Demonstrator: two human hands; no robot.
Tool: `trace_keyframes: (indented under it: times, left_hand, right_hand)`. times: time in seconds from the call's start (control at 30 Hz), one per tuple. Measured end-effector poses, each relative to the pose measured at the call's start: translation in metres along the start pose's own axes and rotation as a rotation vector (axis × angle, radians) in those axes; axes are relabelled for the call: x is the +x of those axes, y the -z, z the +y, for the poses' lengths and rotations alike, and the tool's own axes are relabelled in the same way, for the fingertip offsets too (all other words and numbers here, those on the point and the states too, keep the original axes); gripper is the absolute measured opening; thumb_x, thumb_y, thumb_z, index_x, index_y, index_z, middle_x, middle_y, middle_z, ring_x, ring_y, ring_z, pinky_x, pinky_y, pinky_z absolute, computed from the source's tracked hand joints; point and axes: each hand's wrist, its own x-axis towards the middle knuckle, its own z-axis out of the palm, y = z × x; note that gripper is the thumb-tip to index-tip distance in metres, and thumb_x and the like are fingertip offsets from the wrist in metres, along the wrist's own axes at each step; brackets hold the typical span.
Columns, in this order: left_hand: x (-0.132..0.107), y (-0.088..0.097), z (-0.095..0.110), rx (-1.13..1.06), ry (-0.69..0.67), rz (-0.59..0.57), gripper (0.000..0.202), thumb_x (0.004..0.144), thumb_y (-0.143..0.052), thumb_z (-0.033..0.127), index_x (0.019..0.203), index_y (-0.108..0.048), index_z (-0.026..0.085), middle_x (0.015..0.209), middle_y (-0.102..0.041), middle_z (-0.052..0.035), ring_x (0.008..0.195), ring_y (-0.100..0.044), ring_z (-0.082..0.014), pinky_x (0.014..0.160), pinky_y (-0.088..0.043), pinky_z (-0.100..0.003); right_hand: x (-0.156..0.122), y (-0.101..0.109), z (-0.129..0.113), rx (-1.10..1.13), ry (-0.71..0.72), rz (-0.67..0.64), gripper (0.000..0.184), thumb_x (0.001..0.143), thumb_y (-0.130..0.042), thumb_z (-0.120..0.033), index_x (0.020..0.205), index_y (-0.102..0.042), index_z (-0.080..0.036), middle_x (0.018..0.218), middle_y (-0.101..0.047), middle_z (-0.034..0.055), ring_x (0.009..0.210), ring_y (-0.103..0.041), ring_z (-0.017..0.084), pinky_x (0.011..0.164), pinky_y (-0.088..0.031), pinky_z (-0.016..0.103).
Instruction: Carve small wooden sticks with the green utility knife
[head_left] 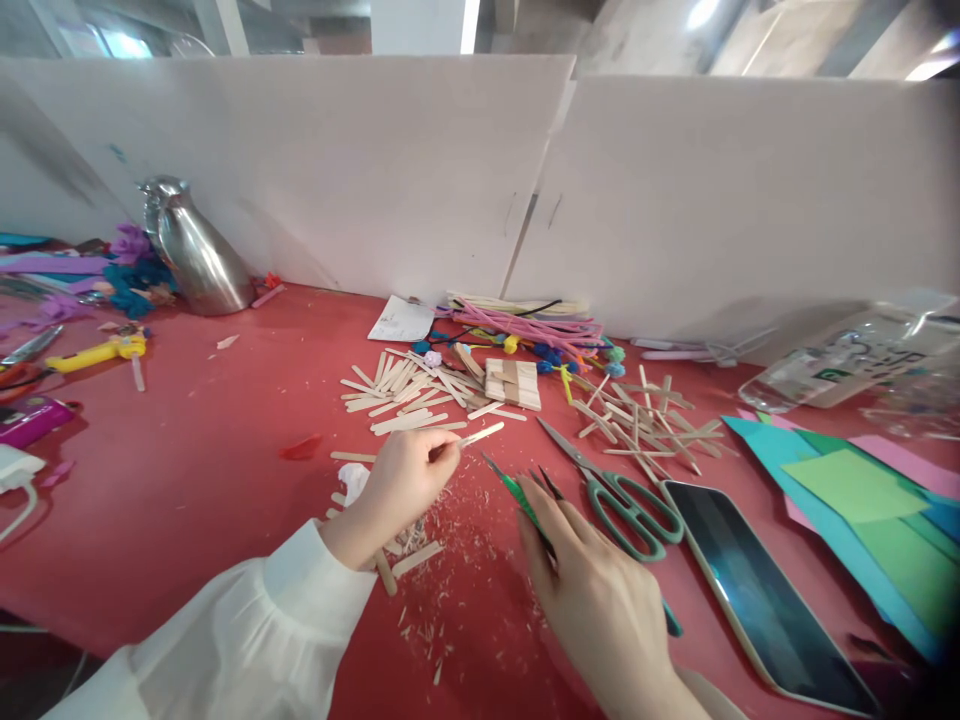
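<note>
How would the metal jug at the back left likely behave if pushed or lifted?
The metal jug looks smooth and shiny, so probably slippery to grip. Its wide base suggests it would slide on the red table rather than tip. Likely heavy for its size if full.

Left hand [405, 480] pinched shut, sleeved arm extended — right hand [592, 590] curled, gripping

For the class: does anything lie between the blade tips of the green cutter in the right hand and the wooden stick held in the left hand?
Nothing visible does. Between the cutter tips and the stick lies only bare red table.
</note>
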Motion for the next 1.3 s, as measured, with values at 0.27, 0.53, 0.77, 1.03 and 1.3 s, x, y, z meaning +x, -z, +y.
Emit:
trace_keyframes:
  times: [0.27, 0.53, 0.77, 1.03, 1.3]
  left_hand:
    - [0.001, -0.002, -0.005, -0.138, 0.064, -0.036, 0.026, 0.083, -0.045, 0.026, 0.065, -0.061, 0.015, 0.049, -0.042, 0.0044, 0.047, -0.035, -0.0086, 0.046, -0.028, -0.021]
    - [-0.003, -0.002, 0.004, -0.309, 0.088, -0.167, 0.029, 0.085, -0.047, 0.032, 0.069, -0.064, 0.015, 0.056, -0.057, 0.0009, 0.052, -0.049, -0.0103, 0.050, -0.038, -0.021]
    - [-0.007, -0.006, 0.006, -0.320, 0.006, -0.243, 0.017, 0.080, -0.055, 0.021, 0.089, -0.069, 0.018, 0.082, -0.070, -0.0036, 0.071, -0.062, -0.0137, 0.062, -0.046, -0.023]
    - [-0.007, -0.003, 0.010, -0.257, 0.045, -0.288, 0.019, 0.082, -0.050, 0.022, 0.069, -0.061, 0.015, 0.061, -0.057, 0.0013, 0.055, -0.050, -0.0099, 0.051, -0.038, -0.020]
    - [0.000, -0.002, -0.003, -0.267, 0.059, 0.043, 0.020, 0.083, -0.050, 0.029, 0.073, -0.059, 0.014, 0.057, -0.051, 0.0023, 0.049, -0.042, -0.0081, 0.047, -0.036, -0.020]
  right_hand:
    - [-0.004, -0.006, 0.007, 0.210, -0.175, -0.068, 0.031, 0.089, -0.038, -0.029, 0.102, -0.064, -0.019, 0.079, -0.071, 0.0028, 0.043, -0.060, 0.013, 0.036, -0.035, 0.022]
    - [0.012, -0.005, 0.017, 1.200, -0.973, -0.214, 0.033, 0.076, -0.057, -0.053, 0.072, -0.050, -0.020, 0.046, -0.044, -0.0080, 0.037, -0.040, 0.008, 0.037, -0.035, 0.020]
    - [0.011, -0.013, 0.018, 1.299, -1.015, -0.266, 0.033, 0.071, -0.065, -0.048, 0.079, -0.051, -0.019, 0.049, -0.044, -0.0086, 0.039, -0.040, 0.008, 0.037, -0.033, 0.020]
    - [0.011, -0.004, 0.018, 0.825, -0.756, -0.211, 0.027, 0.078, -0.054, -0.046, 0.083, -0.055, -0.019, 0.054, -0.049, -0.0054, 0.046, -0.047, 0.012, 0.046, -0.041, 0.023]
    - [0.005, -0.004, 0.013, 0.814, -0.415, -0.283, 0.029, 0.085, -0.045, -0.035, 0.105, -0.055, -0.017, 0.078, -0.065, 0.0038, 0.056, -0.056, 0.013, 0.042, -0.042, 0.019]
